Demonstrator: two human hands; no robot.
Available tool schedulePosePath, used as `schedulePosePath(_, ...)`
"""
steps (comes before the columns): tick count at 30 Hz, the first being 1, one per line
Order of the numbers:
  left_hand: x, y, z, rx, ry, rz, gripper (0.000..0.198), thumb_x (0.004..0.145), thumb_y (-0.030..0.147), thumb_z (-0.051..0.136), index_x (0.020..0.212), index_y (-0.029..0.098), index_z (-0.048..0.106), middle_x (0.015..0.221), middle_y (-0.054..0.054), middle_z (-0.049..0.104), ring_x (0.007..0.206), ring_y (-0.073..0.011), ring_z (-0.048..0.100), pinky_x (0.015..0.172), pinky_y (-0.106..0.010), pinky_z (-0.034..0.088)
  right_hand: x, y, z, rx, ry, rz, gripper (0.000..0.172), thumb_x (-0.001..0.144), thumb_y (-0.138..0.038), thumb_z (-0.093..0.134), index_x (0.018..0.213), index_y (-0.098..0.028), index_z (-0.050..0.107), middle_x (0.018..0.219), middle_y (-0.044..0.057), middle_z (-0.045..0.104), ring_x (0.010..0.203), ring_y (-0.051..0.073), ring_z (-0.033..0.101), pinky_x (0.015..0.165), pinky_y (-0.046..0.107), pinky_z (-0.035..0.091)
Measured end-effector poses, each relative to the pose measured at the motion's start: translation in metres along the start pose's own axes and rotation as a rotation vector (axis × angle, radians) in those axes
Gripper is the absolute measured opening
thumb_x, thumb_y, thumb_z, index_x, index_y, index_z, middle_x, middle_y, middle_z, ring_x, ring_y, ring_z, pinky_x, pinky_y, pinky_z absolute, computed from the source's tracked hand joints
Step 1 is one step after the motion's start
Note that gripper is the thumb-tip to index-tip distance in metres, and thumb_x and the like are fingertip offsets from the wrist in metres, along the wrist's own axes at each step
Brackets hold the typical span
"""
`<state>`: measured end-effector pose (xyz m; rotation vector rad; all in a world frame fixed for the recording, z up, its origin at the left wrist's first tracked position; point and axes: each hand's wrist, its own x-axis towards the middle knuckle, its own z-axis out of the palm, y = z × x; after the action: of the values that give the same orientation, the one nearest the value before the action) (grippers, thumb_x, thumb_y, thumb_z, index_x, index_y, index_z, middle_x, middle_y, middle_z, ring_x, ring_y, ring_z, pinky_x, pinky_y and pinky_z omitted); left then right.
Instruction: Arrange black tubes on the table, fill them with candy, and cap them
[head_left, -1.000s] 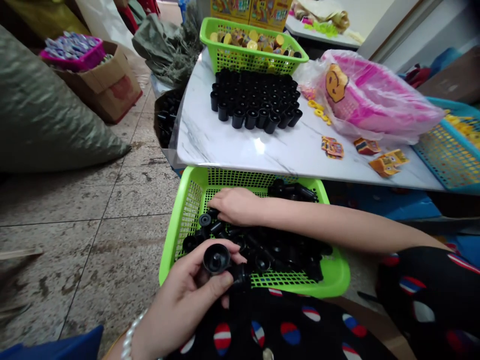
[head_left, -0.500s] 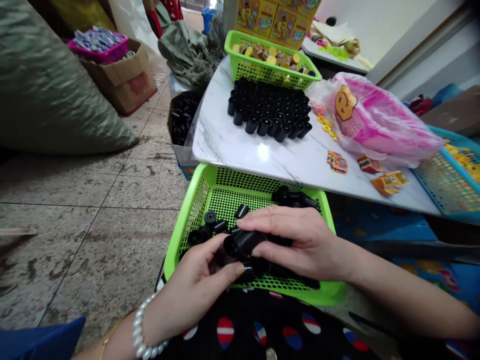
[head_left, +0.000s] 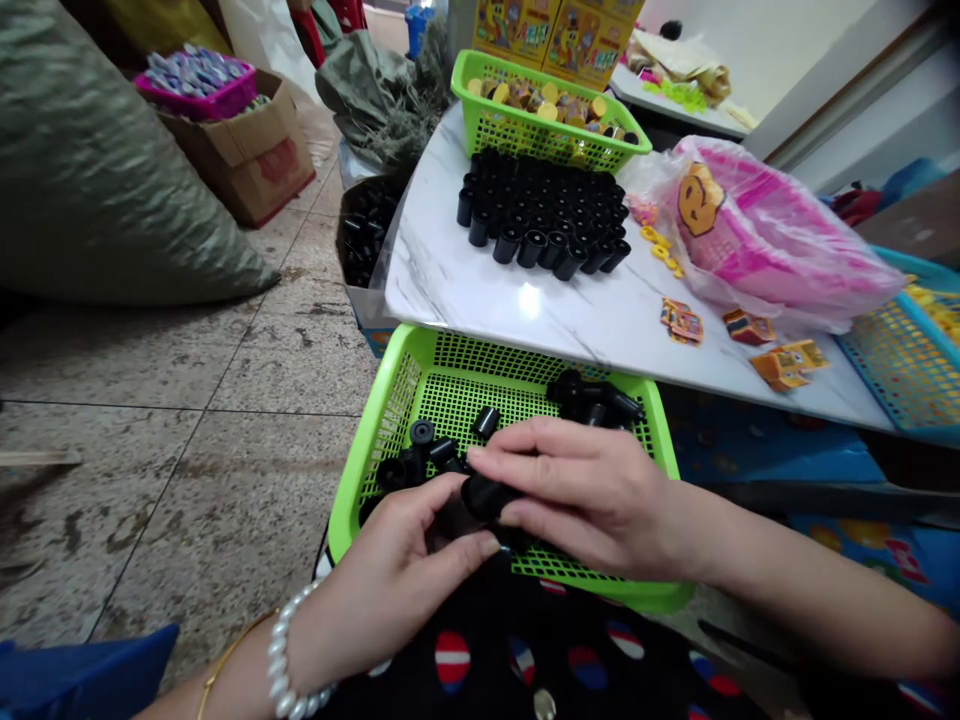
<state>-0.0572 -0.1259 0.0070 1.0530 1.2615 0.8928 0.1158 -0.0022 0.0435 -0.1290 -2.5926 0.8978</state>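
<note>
The short black tube (head_left: 489, 494) lies right between the two hands, over the near part of the green basket (head_left: 358, 455) on the person's lap. Its long axis runs roughly crosswise, from one hand toward the other, with the far end tilted slightly up. The right hand (head_left: 592, 495) grips it from above and the right, thumb under and forefinger over, so the tube's left end sticks out toward the left hand (head_left: 401, 560). The left hand is curled around a second black piece (head_left: 448, 520) just left of and below the tube, touching or nearly touching it; the fingers hide most of that piece, so its shape cannot be told. Both hands are closed on their parts, neither one free. The two are about equally near the meeting point, the right hand slightly above.

Beyond the fingertips, loose black tubes (head_left: 592, 402) lie in the basket, some to the left and a clump at the far right corner. Farther ahead of the hands, on the desk (head_left: 450, 285), standing black tubes (head_left: 544, 215) are packed in a block. A pearl bracelet (head_left: 289, 665) circles the left wrist.
</note>
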Motion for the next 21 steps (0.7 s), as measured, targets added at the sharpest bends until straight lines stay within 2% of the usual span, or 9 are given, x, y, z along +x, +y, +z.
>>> schedulePosePath(3,0.000,-0.004,0.003,0.072,0.044,-0.020,0.023,0.085,0.034,0.064,0.099,0.017,0.069,0.086,-0.003,0.071,0.074,-0.0182,0.061,0.062,-0.025,0.048,-0.006,-0.003,0.018,-0.081,-0.031,-0.022,0.044,0.096,-0.030,0.052,0.136,-0.011,0.053,0.125,0.020,0.058,0.117,0.025,0.056,0.095,0.042,0.053)
schedulePosePath(5,0.001,-0.007,0.003,0.079,0.064,-0.033,0.020,0.083,0.033,0.067,0.092,0.016,0.070,0.084,-0.003,0.071,0.073,-0.0185,0.062,0.062,-0.025,0.049,-0.010,-0.005,0.027,-0.123,-0.005,0.011,0.046,0.096,-0.033,0.052,0.136,-0.011,0.052,0.132,0.022,0.053,0.124,0.028,0.051,0.098,0.047,0.051)
schedulePosePath(7,0.001,-0.007,0.002,0.051,0.025,0.002,0.021,0.081,0.029,0.070,0.098,0.017,0.071,0.089,-0.003,0.071,0.082,-0.0197,0.064,0.072,-0.027,0.051,-0.014,-0.008,0.029,-0.107,0.028,0.034,0.043,0.095,-0.027,0.053,0.135,-0.012,0.054,0.122,0.019,0.059,0.113,0.024,0.058,0.090,0.040,0.055)
schedulePosePath(9,0.002,-0.004,-0.002,0.044,-0.057,0.050,0.031,0.078,0.025,0.073,0.109,0.022,0.071,0.097,-0.002,0.071,0.090,-0.0199,0.064,0.084,-0.029,0.050,-0.018,-0.009,0.022,-0.050,0.105,0.072,0.041,0.091,-0.020,0.057,0.131,-0.015,0.057,0.104,0.012,0.065,0.094,0.019,0.063,0.079,0.031,0.057)
schedulePosePath(11,0.002,0.001,-0.006,0.074,-0.103,0.061,0.038,0.077,0.022,0.073,0.115,0.027,0.070,0.102,-0.001,0.070,0.095,-0.0200,0.063,0.090,-0.031,0.048,-0.024,-0.008,0.011,-0.048,0.253,0.199,0.041,0.086,-0.018,0.063,0.126,-0.020,0.059,0.098,0.008,0.066,0.085,0.017,0.064,0.075,0.029,0.057)
schedulePosePath(13,0.001,0.004,-0.009,0.088,-0.079,0.041,0.039,0.081,0.022,0.068,0.119,0.028,0.068,0.109,-0.003,0.067,0.102,-0.0208,0.061,0.093,-0.032,0.047,-0.031,-0.006,0.006,-0.067,0.350,0.395,0.045,0.081,-0.017,0.067,0.124,-0.022,0.058,0.097,0.005,0.065,0.078,0.015,0.063,0.071,0.027,0.057)
schedulePosePath(16,0.000,0.005,-0.009,0.029,0.000,0.003,0.035,0.086,0.020,0.056,0.119,0.026,0.064,0.115,-0.005,0.062,0.110,-0.0216,0.057,0.094,-0.032,0.046,-0.040,-0.008,0.015,0.096,0.233,0.607,0.048,0.077,-0.014,0.068,0.121,-0.021,0.053,0.091,0.002,0.063,0.063,0.009,0.060,0.058,0.021,0.055)
schedulePosePath(19,0.000,0.003,-0.005,-0.002,0.087,0.032,0.021,0.086,0.020,0.056,0.105,0.024,0.060,0.116,-0.004,0.060,0.114,-0.0209,0.054,0.097,-0.031,0.043,-0.036,-0.017,0.030,0.339,0.131,0.656,0.046,0.076,-0.012,0.066,0.119,-0.020,0.050,0.091,0.000,0.062,0.062,0.007,0.061,0.058,0.018,0.055)
schedulePosePath(21,0.000,0.003,-0.003,0.026,0.083,0.048,0.019,0.083,0.024,0.064,0.100,0.024,0.057,0.112,-0.002,0.061,0.109,-0.0202,0.055,0.094,-0.029,0.045,-0.027,-0.019,0.030,0.448,0.087,0.668,0.046,0.075,-0.012,0.066,0.118,-0.020,0.050,0.089,-0.001,0.063,0.063,0.007,0.062,0.057,0.016,0.054)
